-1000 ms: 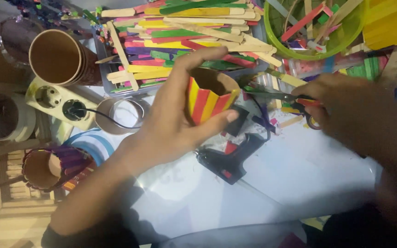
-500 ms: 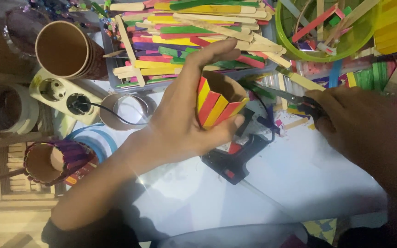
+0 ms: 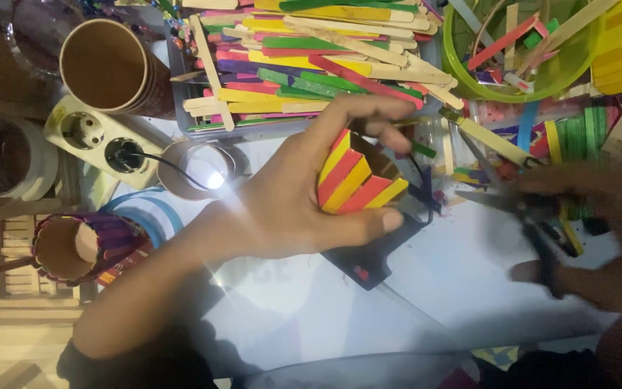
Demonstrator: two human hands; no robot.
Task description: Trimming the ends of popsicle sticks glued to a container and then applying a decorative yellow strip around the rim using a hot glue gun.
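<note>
Head view: left hand (image 3: pixel 293 198) wrapped round a small cup clad in red/yellow craft sticks (image 3: pixel 354 176), thumb under near side, fingers curled over far rim, so open mouth tilts to the right and the stick face stays exposed. Cup is held up off the bench, above a black glue gun (image 3: pixel 376 252) lying on white paper (image 3: pixel 433 295). Left forearm comes in from lower left, wrist bent slightly back.

Right hand (image 3: pixel 599 238) at right edge, blurred, fingers closed through handles of scissors (image 3: pixel 520 205); blades point left toward a pale yellow stick (image 3: pixel 487 138) just beyond the cup. Whether blades touch the stick: can't tell.

Around: tray of mixed coloured sticks (image 3: pixel 311 65) behind the cup, green bowl (image 3: pixel 520 50) top right, brown paper cup (image 3: pixel 106 65) and power strip (image 3: pixel 98 137) at left, a stick-covered tube (image 3: pixel 73 248) lower left.
</note>
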